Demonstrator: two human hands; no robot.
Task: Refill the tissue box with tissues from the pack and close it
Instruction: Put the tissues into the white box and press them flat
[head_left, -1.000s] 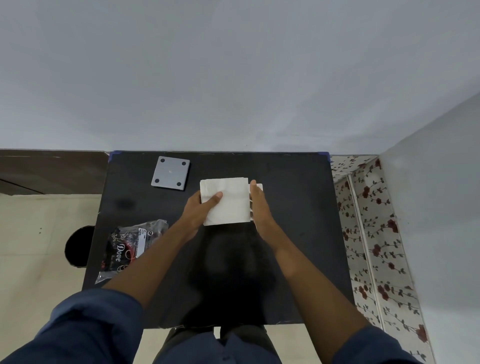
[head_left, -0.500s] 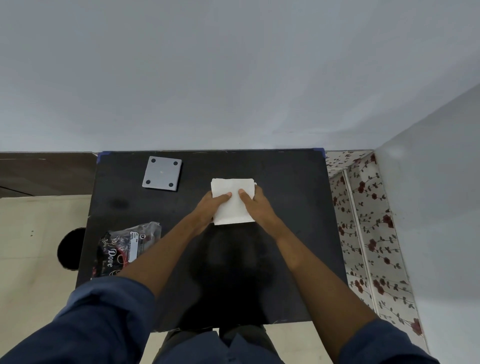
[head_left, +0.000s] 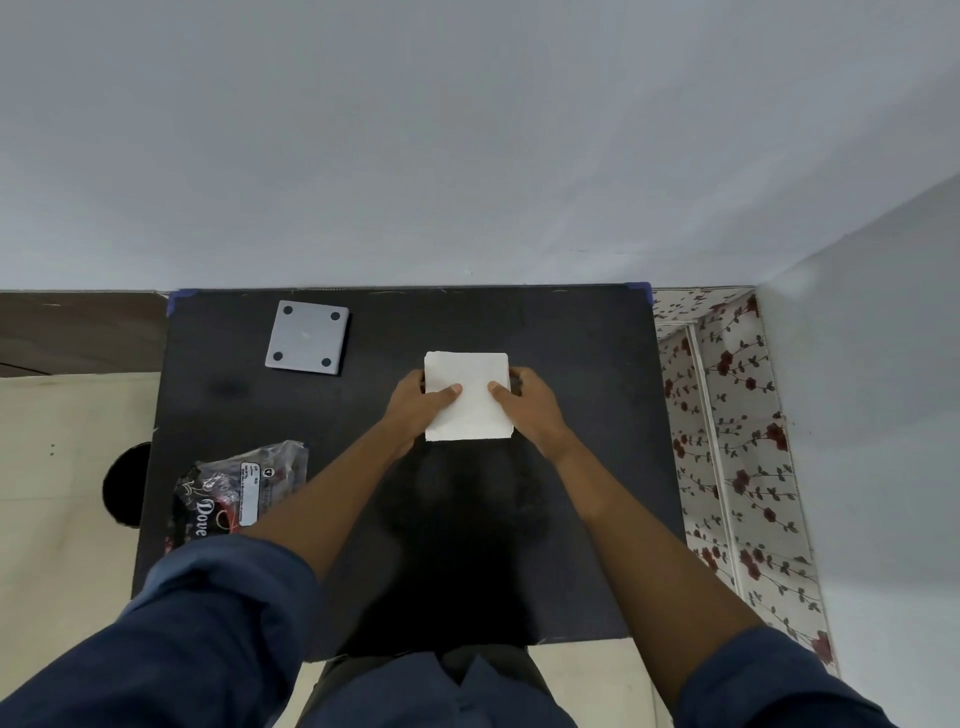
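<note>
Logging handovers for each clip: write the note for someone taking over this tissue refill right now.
Left hand: grip on the left side of the white tissue stack, thumb on top.
Right hand: grip on the stack's right side, thumb on top.
The stack sits at the middle of the black table, square and neat.
Grey square lid lies apart at the far left, four dark dots facing up.
The opened tissue pack lies crumpled near the left edge.
Done: tissues are out of the pack.
Unclear: whether a box sits under the stack.
Left: seat the tissues and fit the lid.

Both hands (head_left: 470, 400) grip white tissue stack (head_left: 467, 384), seemingly.
</note>
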